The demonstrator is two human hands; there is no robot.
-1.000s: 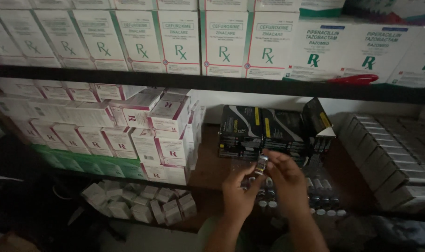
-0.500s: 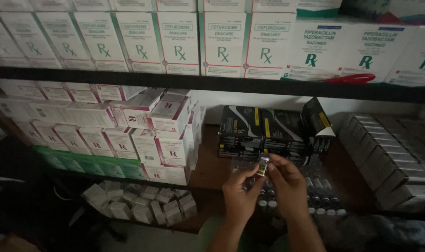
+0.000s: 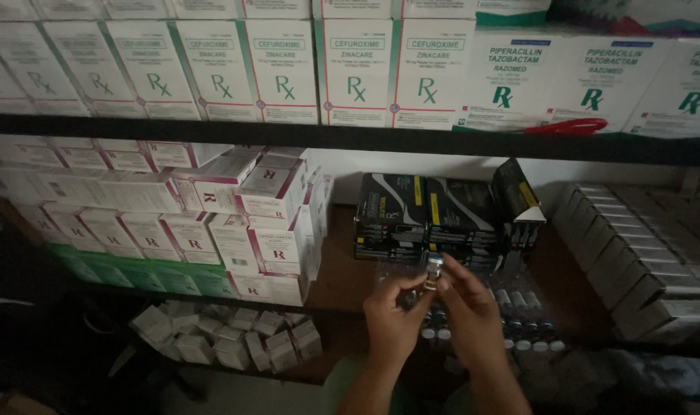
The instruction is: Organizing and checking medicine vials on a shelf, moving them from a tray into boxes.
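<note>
A small glass vial point(image 3: 433, 270) with a yellow-and-dark label is pinched upright between both my hands in front of the middle shelf. My left hand point(image 3: 392, 323) holds it from the left, thumb and forefinger at its side. My right hand point(image 3: 473, 315) grips it from the right, fingers curled over its top. Just below and behind the hands, several more small vials point(image 3: 519, 315) with pale caps stand in rows on the wooden shelf point(image 3: 342, 277). Black boxes with yellow stripes point(image 3: 434, 215) are stacked right behind the vial.
White and magenta medicine cartons point(image 3: 234, 223) pile up at the left of the shelf, over green boxes point(image 3: 134, 273). Grey cartons point(image 3: 642, 253) lie stacked at the right. Large white boxes point(image 3: 350, 69) fill the top shelf. Small white boxes point(image 3: 227, 338) sit on the lower shelf.
Both hands with the vial have shifted slightly; the right hand's fingers have closed more over the vial's top. The view has barely moved.
</note>
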